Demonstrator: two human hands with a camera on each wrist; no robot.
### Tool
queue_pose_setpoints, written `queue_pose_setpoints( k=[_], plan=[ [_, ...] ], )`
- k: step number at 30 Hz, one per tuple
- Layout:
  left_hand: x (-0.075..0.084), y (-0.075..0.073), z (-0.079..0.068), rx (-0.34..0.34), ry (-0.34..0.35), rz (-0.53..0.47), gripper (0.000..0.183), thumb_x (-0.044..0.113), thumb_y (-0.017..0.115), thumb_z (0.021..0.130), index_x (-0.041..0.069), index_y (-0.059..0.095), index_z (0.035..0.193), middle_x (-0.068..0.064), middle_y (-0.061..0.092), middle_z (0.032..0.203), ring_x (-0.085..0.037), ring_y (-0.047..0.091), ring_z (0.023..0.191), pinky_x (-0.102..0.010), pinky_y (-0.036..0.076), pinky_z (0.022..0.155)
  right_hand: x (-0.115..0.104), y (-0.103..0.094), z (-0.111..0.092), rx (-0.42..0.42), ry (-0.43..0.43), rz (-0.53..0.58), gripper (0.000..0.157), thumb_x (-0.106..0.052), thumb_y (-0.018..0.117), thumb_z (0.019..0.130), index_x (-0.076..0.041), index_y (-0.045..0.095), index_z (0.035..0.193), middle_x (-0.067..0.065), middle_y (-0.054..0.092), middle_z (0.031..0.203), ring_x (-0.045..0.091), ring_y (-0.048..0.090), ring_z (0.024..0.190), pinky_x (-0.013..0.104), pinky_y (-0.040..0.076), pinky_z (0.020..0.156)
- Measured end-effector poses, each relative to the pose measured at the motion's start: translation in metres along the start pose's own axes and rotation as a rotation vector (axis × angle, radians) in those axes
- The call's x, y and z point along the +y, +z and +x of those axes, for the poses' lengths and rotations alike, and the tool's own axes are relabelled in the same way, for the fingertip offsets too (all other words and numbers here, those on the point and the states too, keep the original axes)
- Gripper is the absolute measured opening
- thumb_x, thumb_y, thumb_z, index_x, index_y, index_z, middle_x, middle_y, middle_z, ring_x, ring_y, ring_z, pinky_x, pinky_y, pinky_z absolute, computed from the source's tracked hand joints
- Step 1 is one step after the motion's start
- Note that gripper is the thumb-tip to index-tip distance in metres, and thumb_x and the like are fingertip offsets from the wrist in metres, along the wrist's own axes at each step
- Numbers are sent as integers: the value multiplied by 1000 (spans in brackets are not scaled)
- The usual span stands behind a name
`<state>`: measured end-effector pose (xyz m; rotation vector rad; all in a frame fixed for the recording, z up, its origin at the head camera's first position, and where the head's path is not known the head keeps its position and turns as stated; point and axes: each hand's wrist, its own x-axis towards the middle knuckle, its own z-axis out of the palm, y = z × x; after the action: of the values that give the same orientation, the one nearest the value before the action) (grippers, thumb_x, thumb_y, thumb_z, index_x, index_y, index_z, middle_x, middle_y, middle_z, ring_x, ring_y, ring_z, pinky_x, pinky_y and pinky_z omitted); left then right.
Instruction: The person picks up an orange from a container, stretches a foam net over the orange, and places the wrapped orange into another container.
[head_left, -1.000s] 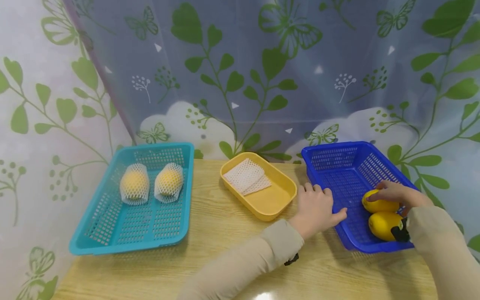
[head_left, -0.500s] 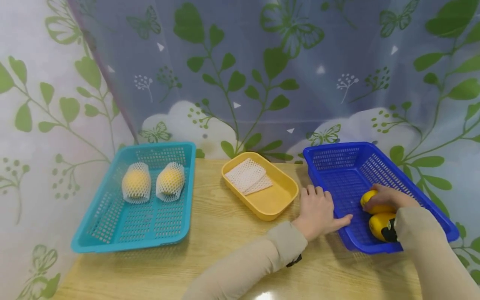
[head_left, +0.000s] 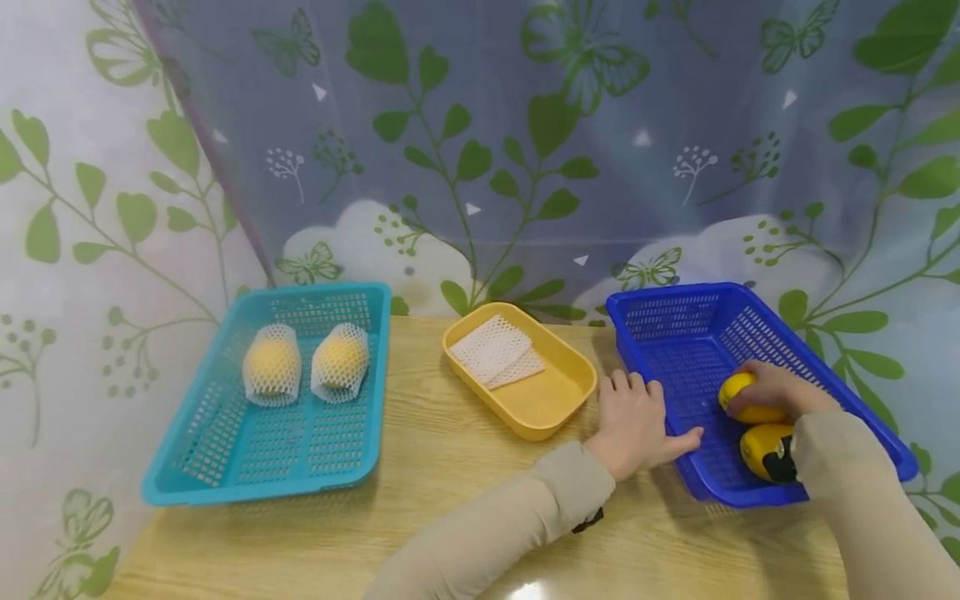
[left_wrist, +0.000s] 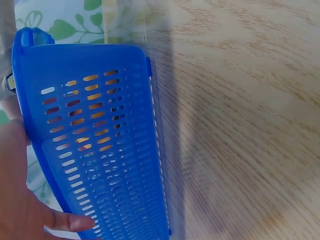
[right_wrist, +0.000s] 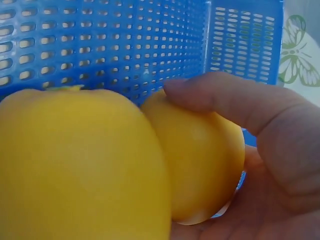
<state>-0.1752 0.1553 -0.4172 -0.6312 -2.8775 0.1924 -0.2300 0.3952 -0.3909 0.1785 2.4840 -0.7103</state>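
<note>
My right hand [head_left: 780, 390] reaches into the blue basket [head_left: 678, 358] and holds a lemon [head_left: 737, 388], its thumb lying over the fruit in the right wrist view. A second lemon [head_left: 761, 446] lies right beside it, close to the camera in that view; a black strap at the wrist covers part of it in the head view. My left hand [head_left: 633, 421] grips the basket's left rim. Its thumb reaches over the rim and its fingers lie along the outer wall [left_wrist: 95, 105].
A yellow tray [head_left: 555, 400] in the middle holds white foam net sleeves [head_left: 497, 352]. At the left stands a turquoise basket [head_left: 285, 454] with two net-wrapped lemons [head_left: 272, 365] [head_left: 341, 362]. A patterned curtain [head_left: 480, 150] hangs behind the wooden table [head_left: 420, 467].
My right hand has moved slightly left and its fingers have closed round the far lemon. My left hand has stayed at the basket's rim.
</note>
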Motion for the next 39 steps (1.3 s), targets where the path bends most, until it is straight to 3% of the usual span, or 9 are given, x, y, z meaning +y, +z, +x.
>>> queue_pose_setpoints(
  k=[7,18,23,29,36,39],
  plan=[
    [1,-2,1,-16,-2,19,81,83,13,79,25,56,117,-1,57,114,-23,49,103,-39,38,88,-5,-5,-5,27,-36,-1,70,-26,73,74,5,36,125,29,44,106,40,48,90,44,51,64],
    [-4,-4,2,33,-7,42,76,81,14,80,29,58,112,0,60,108,-22,51,96,-39,38,84,-12,-13,-16,51,-100,6,70,-26,73,76,4,35,127,30,44,107,38,51,89,46,53,63],
    [-7,-10,1,4,9,15,77,80,13,81,28,58,116,-1,59,110,-23,50,98,-39,37,85,-20,-13,-23,101,-134,-60,72,-27,74,73,2,37,127,29,46,104,36,52,83,40,54,57],
    [-14,-21,-4,18,11,-16,75,78,13,83,28,58,115,-1,59,108,-22,50,98,-38,37,85,-36,-12,-33,180,-203,-141,72,-29,76,70,0,40,126,27,48,101,32,52,78,33,52,51],
    [-25,-34,-17,56,51,-43,71,77,16,84,26,58,110,0,59,103,-22,49,94,-36,38,82,-56,-7,-53,241,-270,-201,72,-27,76,69,-1,41,128,33,37,106,29,49,71,31,49,48],
    [-29,-41,-22,41,55,-69,71,76,15,84,26,57,112,1,59,103,-21,49,94,-36,38,82,-68,-5,-62,271,-306,-231,73,-26,76,69,-1,41,129,34,36,107,29,48,72,32,46,51]
  ],
)
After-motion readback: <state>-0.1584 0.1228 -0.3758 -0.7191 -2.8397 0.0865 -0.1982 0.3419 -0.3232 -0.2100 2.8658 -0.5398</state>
